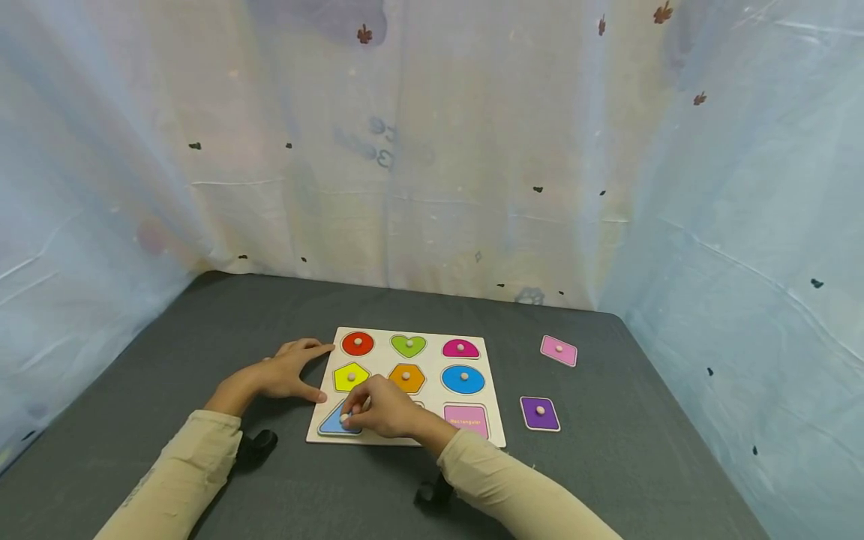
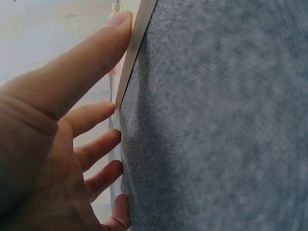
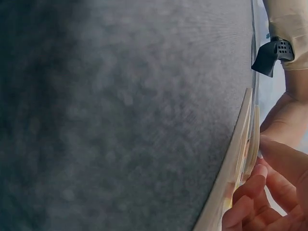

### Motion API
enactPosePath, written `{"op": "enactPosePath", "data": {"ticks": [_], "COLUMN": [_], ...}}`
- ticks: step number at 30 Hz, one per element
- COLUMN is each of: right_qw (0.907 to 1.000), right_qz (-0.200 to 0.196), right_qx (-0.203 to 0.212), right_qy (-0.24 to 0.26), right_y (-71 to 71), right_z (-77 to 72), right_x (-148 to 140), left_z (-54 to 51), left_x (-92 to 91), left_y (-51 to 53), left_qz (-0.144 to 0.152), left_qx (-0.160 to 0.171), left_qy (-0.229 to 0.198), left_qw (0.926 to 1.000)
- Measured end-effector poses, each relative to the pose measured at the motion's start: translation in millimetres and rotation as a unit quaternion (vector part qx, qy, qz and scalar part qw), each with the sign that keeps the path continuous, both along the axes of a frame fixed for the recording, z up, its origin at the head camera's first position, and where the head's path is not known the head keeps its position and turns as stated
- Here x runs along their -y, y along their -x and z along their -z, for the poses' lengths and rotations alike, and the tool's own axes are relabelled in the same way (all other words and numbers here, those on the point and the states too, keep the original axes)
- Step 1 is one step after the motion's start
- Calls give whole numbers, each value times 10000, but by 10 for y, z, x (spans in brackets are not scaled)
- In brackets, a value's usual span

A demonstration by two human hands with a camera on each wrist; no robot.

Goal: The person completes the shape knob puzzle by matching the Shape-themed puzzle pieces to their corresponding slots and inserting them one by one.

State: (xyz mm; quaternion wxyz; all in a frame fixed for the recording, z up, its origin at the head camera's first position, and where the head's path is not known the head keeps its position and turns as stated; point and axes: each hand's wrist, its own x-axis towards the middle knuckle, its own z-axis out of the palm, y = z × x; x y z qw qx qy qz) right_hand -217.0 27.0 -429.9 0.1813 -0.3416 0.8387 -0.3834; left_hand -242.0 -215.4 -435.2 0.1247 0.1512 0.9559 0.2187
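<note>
The right hand pinches the knob of a blue triangle at the near left corner of a puzzle board, while the left hand, its grip spread, touches the edge, seemingly for steadiness.

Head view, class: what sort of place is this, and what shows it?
Probably a curtained-off tabletop workspace: pale patterned sheets hang behind and on both sides of a grey table, which holds a shape-puzzle board.

Right grip pinches blue triangle; left grip touches board.
</note>
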Motion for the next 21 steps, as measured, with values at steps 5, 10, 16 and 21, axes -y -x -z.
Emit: {"op": "enactPosePath", "data": {"ticks": [5,10,16,21], "right_qw": [10000,9999,9998,9994], "right_qz": [35,63,80,132], "right_qx": [37,71,63,10], "right_qy": [-74,-122,-184,-333], "right_y": [4,9,6,-1], "right_z": [3,-7,-19,-28], "right_x": [10,25,34,43], "left_z": [-13,-11,3,14], "left_x": [-9,-2,3,7], "left_y": [-15,-5,14,13], "left_qz": [6,14,4,-13], "left_qx": [-11,-5,37,39], "left_qy": [-1,-24,-29,4], "left_qw": [10000,10000,10000,10000]}}
